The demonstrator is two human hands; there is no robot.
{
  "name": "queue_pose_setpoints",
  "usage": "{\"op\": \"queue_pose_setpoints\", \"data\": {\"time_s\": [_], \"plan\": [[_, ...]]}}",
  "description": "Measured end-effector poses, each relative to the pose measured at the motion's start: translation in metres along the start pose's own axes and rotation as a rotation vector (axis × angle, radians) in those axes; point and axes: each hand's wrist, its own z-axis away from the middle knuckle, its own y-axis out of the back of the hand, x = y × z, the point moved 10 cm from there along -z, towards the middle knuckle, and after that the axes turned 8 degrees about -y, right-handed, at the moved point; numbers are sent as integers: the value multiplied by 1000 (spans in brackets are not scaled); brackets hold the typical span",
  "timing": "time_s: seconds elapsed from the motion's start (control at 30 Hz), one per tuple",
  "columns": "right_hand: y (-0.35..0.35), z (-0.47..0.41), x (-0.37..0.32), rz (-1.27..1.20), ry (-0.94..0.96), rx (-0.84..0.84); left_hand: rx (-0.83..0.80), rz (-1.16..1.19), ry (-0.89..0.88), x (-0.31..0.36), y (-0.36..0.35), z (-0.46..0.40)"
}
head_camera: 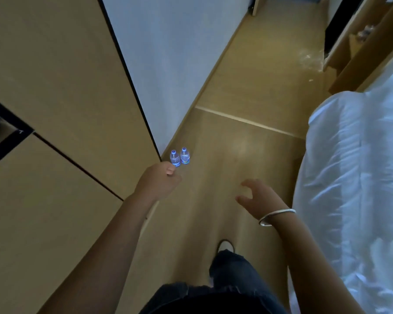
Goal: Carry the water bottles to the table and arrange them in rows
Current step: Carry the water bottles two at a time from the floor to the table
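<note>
Two small clear water bottles with blue caps stand side by side on the wooden floor by the corner of the wardrobe, the left bottle (175, 159) touching the right bottle (185, 155). My left hand (160, 181) is stretched out just short of them, fingers curled, holding nothing. My right hand (256, 197) hovers over the floor to the right, fingers spread and loosely bent, empty, with a silver bangle on its wrist.
A tan wardrobe (61, 109) fills the left side and a white wall (168, 53) runs behind it. A bed with white bedding (354, 168) lines the right. A wooden desk (361, 48) stands at the far right. My leg and shoe (225, 245) are below.
</note>
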Motion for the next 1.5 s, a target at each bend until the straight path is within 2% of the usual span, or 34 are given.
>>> {"op": "queue_pose_setpoints", "data": {"time_s": [0.13,0.23,0.4,0.67,0.77,0.87,1.0,1.1,1.23,1.5], "plan": [[32,-61,-14,26,102,-26,34,11,41,17,-10,-41],[40,-100,-18,7,105,-98,50,14,100,15,-18,-60],[38,-156,-28,-3,115,-206,59,17,233,-7,-27,-96],[24,-256,-55,41,86,-330,25,49,238,-29,-44,-200],[11,-304,-69,66,57,-360,-6,69,300,-51,-49,-248],[-10,-344,-92,88,56,-419,-35,78,389,-78,-52,-288],[-48,-404,-121,142,116,-455,-60,28,391,-108,-63,-341],[-83,-451,-115,147,53,-452,-102,-22,426,-141,-85,-377],[-144,-504,-101,193,79,-512,-154,-60,494,-201,-127,-433],[-275,-631,-55,246,121,-509,-35,-95,590,-341,-229,-518]]}}
